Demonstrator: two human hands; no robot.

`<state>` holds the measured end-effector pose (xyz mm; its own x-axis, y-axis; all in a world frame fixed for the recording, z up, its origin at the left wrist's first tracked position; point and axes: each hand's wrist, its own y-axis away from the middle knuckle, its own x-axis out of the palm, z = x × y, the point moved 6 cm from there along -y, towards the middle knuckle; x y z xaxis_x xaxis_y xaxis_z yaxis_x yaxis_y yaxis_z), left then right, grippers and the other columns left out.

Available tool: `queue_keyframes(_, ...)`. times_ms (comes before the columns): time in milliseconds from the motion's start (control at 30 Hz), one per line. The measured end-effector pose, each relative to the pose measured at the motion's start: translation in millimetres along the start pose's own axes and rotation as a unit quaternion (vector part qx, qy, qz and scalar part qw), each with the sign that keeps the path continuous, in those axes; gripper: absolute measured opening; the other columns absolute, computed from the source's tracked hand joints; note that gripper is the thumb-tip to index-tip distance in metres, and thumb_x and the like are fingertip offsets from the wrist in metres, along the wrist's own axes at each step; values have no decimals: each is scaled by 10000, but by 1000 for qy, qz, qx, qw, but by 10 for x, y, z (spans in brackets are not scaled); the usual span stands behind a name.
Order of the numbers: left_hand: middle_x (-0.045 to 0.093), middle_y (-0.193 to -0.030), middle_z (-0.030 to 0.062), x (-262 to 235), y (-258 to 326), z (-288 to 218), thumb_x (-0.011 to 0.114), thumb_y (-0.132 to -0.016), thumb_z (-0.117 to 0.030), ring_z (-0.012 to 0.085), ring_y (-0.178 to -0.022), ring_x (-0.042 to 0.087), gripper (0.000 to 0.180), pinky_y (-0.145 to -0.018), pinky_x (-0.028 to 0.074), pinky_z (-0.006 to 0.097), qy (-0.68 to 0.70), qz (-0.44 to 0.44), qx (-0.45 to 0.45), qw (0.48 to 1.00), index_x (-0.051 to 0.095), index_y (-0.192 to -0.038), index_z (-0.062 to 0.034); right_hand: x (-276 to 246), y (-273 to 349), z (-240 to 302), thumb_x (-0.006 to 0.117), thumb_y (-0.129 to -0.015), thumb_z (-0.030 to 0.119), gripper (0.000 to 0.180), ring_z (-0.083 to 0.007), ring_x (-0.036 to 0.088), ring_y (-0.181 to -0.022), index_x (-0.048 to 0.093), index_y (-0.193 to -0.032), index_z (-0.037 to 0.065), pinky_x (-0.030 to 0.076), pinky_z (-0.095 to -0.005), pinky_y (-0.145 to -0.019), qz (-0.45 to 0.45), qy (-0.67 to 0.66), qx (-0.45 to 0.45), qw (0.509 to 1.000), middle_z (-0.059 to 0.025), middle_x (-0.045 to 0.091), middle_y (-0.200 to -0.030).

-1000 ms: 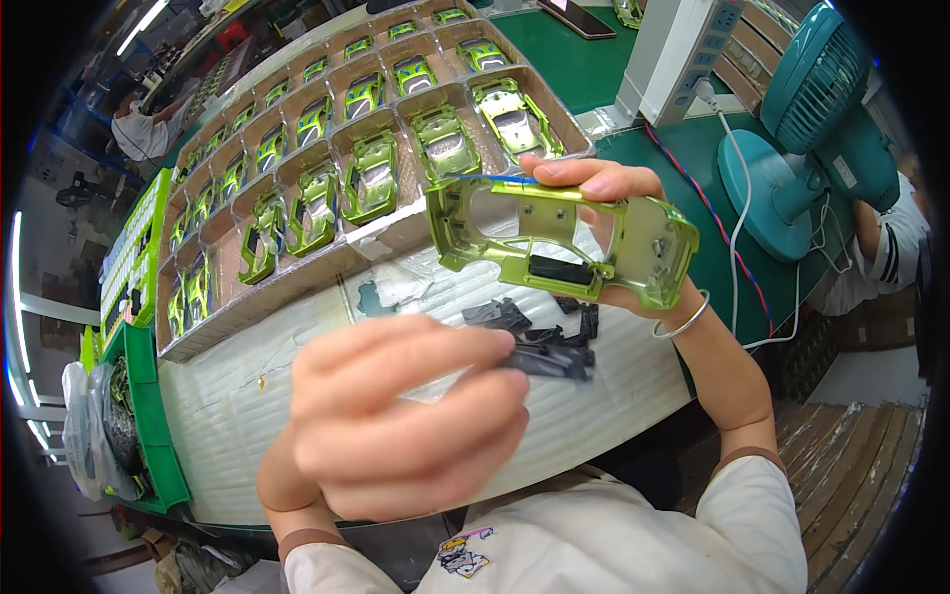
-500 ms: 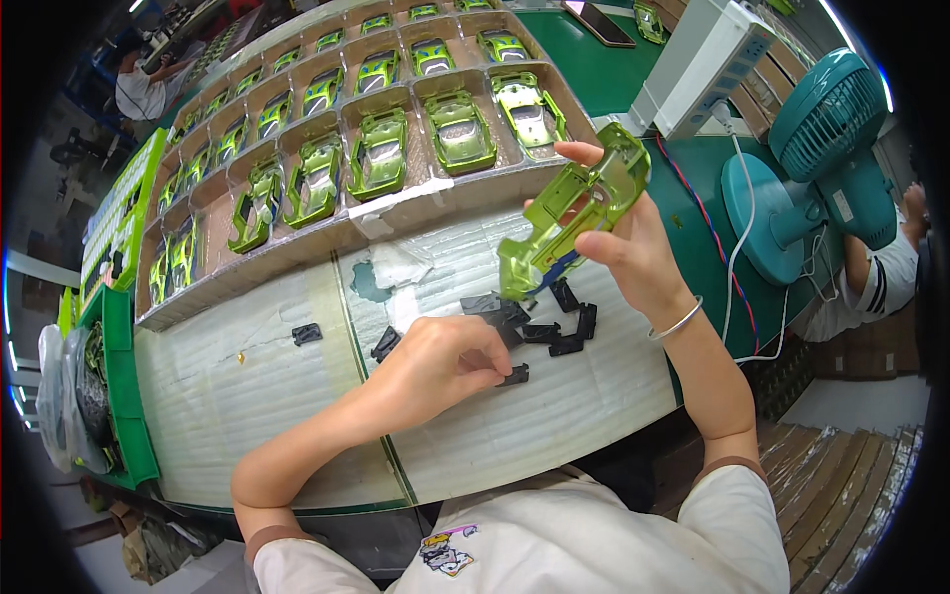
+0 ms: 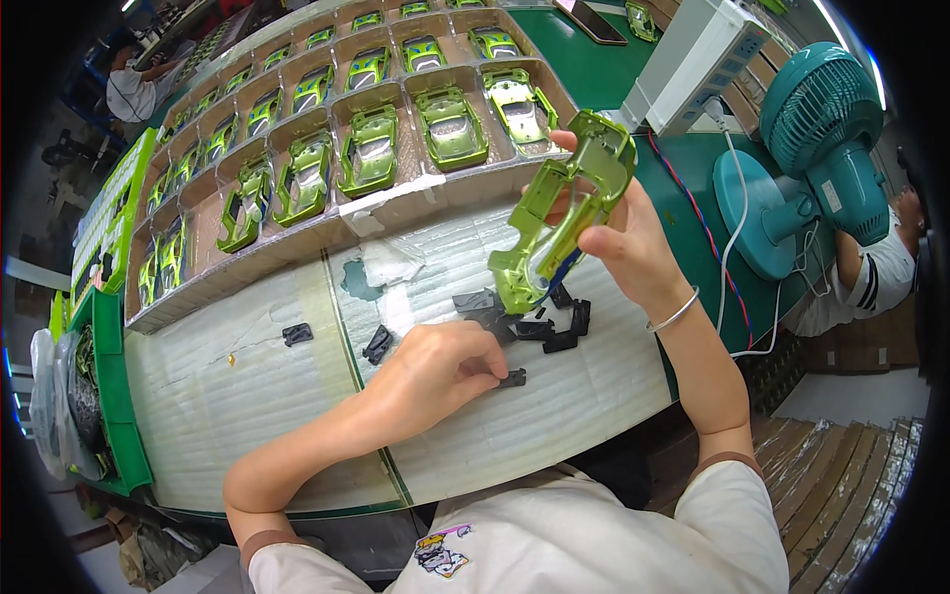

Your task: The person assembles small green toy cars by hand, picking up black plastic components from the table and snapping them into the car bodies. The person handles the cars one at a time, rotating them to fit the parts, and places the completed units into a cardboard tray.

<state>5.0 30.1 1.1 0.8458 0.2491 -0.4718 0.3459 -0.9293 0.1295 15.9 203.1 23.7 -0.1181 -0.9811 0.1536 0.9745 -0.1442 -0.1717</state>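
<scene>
A glossy green toy car body shell (image 3: 542, 226) is tilted up in my right hand (image 3: 633, 246), gripped between thumb and fingers, its hollow inside partly showing. Low over the padded worktop, my left hand (image 3: 435, 371) has its thumb and fingertips pinched together at a small black plastic part (image 3: 512, 378). Several more black parts (image 3: 561, 342) lie loosely under and beside the shell, some half hidden by it. One black part (image 3: 377, 345) rests just beyond my left hand, and another black part (image 3: 297, 334) lies farther left.
A compartmented tray (image 3: 327, 226) of green car shells spans the far side. To the right stand a teal fan (image 3: 823, 129), a white power strip (image 3: 698, 64) and hanging cables. A green bin (image 3: 121, 396) sits at the left edge. A phone (image 3: 591, 20) lies far back.
The shell in my right hand has turned a little more upright and come slightly lower. My left hand keeps its pinch at the black part; the whole view has shifted slightly.
</scene>
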Motion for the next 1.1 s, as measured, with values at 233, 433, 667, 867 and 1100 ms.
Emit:
queue_keyframes(233,620,-761,45,-240,82,-339,658,-653,76,167,-702,612,136,-625,496,265,26,-16,120,992,629,-735,-29,111,-10,29,786,-548,-20,786,-247,497,-1129,387,-1214,103,414,-385,-967,127,-126,-69,981,-160,525,-1192)
queue_keyframes(433,608,-767,76,-624,347,-680,649,-597,115,186,-692,608,206,-553,490,278,-91,-281,299,908,624,-739,-31,190,8,35,793,-568,1,740,-268,440,-1196,379,-1161,153,395,-385,-987,192,-159,-118,961,-205,464,-1259)
queue_keyframes(667,605,-760,105,-407,515,-910,603,-565,-24,280,-707,624,156,-550,535,300,-346,-292,502,737,620,-716,9,328,64,111,783,-600,-11,706,-315,407,-1217,360,-1142,147,414,-392,-964,255,-245,-146,924,-269,362,-1317)
queue_keyframes(867,601,-801,139,-531,373,-773,656,-559,53,280,-705,624,242,-583,531,311,-280,-329,417,800,625,-798,30,236,99,-21,869,-473,143,894,-278,461,-1168,335,-1190,162,411,-409,-974,77,-138,-34,987,-213,441,-1270)
queue_keyframes(1100,602,-793,148,-533,337,-745,667,-536,109,278,-710,626,266,-598,524,323,-261,-355,402,802,619,-788,38,202,116,-22,834,-525,240,854,-264,489,-1135,348,-1219,139,465,-380,-917,31,-159,-13,987,-191,476,-1238)
